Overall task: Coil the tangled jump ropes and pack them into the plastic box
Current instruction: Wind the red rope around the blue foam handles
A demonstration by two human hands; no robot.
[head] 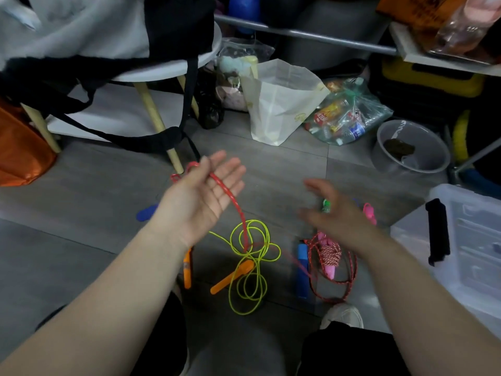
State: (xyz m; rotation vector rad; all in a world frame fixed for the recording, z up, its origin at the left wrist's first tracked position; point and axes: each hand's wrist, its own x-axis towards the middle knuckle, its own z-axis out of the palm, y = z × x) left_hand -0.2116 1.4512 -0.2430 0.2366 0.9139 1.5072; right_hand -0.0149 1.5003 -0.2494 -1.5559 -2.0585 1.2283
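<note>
My left hand (200,196) is raised palm up with its fingers spread. A red jump rope (227,194) lies across the palm, loops behind the hand near the thumb and hangs down to the floor. My right hand (336,215) is blurred, back up, with a small green and white piece (326,206) at its fingers; its grip is unclear. On the floor lie a yellow-green rope (250,270) with orange handles (230,278), and a red-white rope bundle (330,256) with pink handles beside a blue handle (302,270). The clear plastic box (474,256) stands at the right.
A white stool (168,69) draped with a black bag stands at the back left, an orange bag (21,153) at the far left. A white paper bag (279,104), a plastic bag of bottles (347,118) and a clear bowl (409,147) stand behind. My shoe (343,314) is near the ropes.
</note>
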